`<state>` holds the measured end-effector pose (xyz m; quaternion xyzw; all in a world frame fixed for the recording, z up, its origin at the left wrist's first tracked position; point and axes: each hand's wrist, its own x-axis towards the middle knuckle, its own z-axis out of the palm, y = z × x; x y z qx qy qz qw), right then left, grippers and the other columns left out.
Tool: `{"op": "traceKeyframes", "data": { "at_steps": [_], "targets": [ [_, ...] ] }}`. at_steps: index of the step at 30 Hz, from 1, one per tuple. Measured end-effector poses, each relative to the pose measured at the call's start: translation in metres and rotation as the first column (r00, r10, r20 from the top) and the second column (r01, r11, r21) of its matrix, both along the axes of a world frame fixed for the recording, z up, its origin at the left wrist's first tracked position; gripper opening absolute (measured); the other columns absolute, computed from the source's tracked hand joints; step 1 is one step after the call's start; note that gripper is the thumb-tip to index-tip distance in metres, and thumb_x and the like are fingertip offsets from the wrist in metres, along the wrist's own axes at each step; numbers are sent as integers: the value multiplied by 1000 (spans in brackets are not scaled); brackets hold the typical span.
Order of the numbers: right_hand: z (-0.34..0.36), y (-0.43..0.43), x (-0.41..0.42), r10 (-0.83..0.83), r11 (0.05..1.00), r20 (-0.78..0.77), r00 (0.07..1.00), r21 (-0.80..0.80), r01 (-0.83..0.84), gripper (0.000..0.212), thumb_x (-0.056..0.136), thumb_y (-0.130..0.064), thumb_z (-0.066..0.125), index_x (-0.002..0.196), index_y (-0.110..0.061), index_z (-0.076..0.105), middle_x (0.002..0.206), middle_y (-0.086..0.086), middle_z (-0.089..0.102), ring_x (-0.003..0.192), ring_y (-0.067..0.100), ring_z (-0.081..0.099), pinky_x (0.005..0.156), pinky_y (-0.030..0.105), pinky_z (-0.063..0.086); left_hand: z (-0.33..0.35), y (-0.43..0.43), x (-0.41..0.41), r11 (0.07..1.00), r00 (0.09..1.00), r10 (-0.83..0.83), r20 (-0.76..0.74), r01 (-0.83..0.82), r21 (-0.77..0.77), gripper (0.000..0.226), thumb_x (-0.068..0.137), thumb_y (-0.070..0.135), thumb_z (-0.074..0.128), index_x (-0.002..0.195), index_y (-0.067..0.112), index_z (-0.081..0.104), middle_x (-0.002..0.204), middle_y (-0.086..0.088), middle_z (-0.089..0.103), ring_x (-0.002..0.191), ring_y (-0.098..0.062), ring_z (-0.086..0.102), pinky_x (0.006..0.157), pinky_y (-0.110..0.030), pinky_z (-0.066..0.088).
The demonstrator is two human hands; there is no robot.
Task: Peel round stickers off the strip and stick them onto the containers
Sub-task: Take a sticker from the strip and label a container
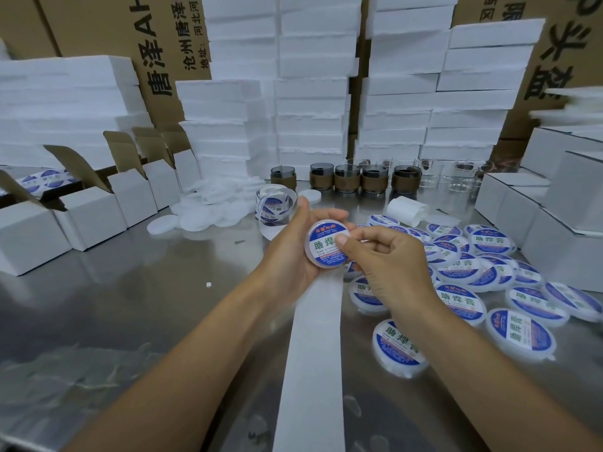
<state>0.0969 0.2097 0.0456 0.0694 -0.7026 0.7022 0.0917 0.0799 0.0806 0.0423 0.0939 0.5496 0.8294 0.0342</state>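
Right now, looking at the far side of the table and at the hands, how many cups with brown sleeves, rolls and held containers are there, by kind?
cups with brown sleeves: 5
printed sticker roll: 1
plain white roll: 1
container held in the left hand: 1
Total: 8

On the steel bench (130,305) stood open white boxes (94,216) at the left and glasses in brown sleeves (347,182) at the back, before tall stacks of white foam slabs (313,93) and cardboard cartons (98,24).
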Motion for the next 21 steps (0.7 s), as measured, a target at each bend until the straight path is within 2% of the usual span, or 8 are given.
{"op": "traceKeyframes", "data": {
  "at_steps": [5,11,14,17,19,21],
  "targets": [
    [0,1,-1,1,1000,9,1000,12,-1,11,74,-22,75,72,-22,64,55,-15,66,59,-3,65,47,7,45,0,1,1,1000,1000,-8,-9,8,-4,57,98,48,20,97,11,63,89,-8,70,83,-18,67,69,-27,58],
    [-2,1,-2,-30,999,-8,1000,21,31,12,75,-20,75,72,-19,64,55,-10,65,56,-3,64,48,7,46,-1,1,0,999,999,-31,-24,31,-8,56,97,49,21,97,11,63,88,-7,70,85,-19,66,73,-29,56],
    [-2,0,-2,-51,998,-21,998,39,52,12,75,-19,75,72,-18,63,61,-5,67,55,-3,64,49,7,47,-1,1,-1,999,999,-34,-24,34,-36,55,95,50,23,96,12,63,88,-7,70,86,-19,66,76,-29,56],
    [-3,-1,-2,-95,992,-46,994,75,98,14,76,-20,75,72,-17,62,68,8,68,58,5,65,50,10,49,-1,2,1,998,998,-48,-36,47,-37,48,84,50,37,96,12,64,89,-6,69,87,-19,66,78,-29,56],
    [-4,-2,-2,-131,984,-89,987,113,140,14,76,-22,75,73,-16,62,67,13,67,59,16,64,54,17,48,-2,2,2,997,996,-62,-63,58,-54,36,79,40,49,98,13,63,91,-6,70,89,-21,66,80,-31,55],
    [-7,-2,-3,-161,969,-155,975,162,185,15,76,-26,74,73,-18,62,59,7,63,54,15,57,53,20,45,-3,2,3,996,994,-62,-88,56,-66,20,84,18,54,102,12,62,98,-9,68,92,-24,65,83,-32,54]
  ]
}}
